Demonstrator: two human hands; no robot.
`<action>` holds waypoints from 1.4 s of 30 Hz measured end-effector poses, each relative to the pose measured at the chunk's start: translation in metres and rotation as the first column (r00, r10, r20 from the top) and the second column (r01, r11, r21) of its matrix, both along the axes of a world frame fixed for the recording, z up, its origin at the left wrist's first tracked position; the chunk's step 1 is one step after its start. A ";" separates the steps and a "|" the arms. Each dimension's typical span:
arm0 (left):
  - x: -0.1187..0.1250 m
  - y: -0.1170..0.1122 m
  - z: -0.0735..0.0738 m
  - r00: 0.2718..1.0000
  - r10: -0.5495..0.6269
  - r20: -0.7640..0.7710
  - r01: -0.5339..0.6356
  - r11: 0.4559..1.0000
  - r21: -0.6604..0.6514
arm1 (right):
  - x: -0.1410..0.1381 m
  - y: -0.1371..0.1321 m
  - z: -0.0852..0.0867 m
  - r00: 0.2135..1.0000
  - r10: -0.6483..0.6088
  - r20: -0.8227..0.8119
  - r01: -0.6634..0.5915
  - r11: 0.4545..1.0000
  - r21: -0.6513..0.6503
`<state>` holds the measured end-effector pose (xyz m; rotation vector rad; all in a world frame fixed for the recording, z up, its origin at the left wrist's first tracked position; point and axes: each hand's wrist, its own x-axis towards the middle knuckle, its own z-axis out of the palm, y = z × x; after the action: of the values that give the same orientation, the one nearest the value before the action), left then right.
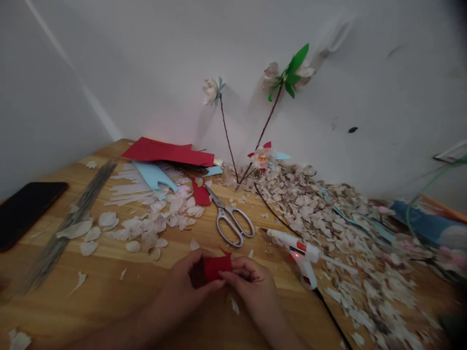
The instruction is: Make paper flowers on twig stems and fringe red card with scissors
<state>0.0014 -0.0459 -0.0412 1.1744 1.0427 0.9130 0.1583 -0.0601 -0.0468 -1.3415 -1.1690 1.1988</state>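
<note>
Both hands hold a small piece of red paper [216, 268] low over the wooden table. My left hand [188, 279] has its fingers curled round the left side, thumb along the lower edge. On the other side, my right hand [253, 282] pinches the right edge between thumb and fingers. A thin red strip sticks up from the paper's top. Just beyond my hands lie grey-handled scissors [229, 214], blades pointing away to the left. To the right rests a white hot glue gun [295, 248] with a small red light on.
Loose petals [146, 228] lie left of the scissors, with a bundle of thin wires [73, 218] and a black phone [27, 209] beyond. Red sheets [168, 151] sit at the back. A twig with flowers [264, 126] leans by the wall. Petal scraps [328, 218] heap up on the right.
</note>
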 end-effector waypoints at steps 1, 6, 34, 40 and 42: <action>0.000 0.000 -0.001 1.000 -0.031 -0.002 0.031 1.000 0.001 | 0.001 0.000 0.001 1.000 -0.007 0.011 0.007 1.000 0.010; 0.002 -0.002 0.004 0.999 -0.031 0.020 0.032 0.999 -0.039 | 0.000 -0.002 0.004 0.998 -0.039 0.055 0.036 0.998 0.049; -0.002 0.006 0.003 0.979 0.144 0.147 -0.130 0.986 -0.105 | 0.022 -0.006 0.012 0.787 -0.300 0.539 -0.271 0.617 0.739; 0.004 -0.002 0.003 0.830 0.226 0.510 0.044 0.885 -0.464 | 0.020 -0.003 0.011 0.660 -0.292 0.693 -0.548 0.444 0.709; 0.006 -0.005 -0.001 0.799 0.219 0.560 0.119 0.856 -0.504 | 0.018 -0.001 0.009 0.611 -0.309 0.729 -0.610 0.402 0.683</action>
<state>0.0078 -0.0504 -0.0418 0.3440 0.7169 0.8862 0.1767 -0.0607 -0.0376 -0.7627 -2.2191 -0.2270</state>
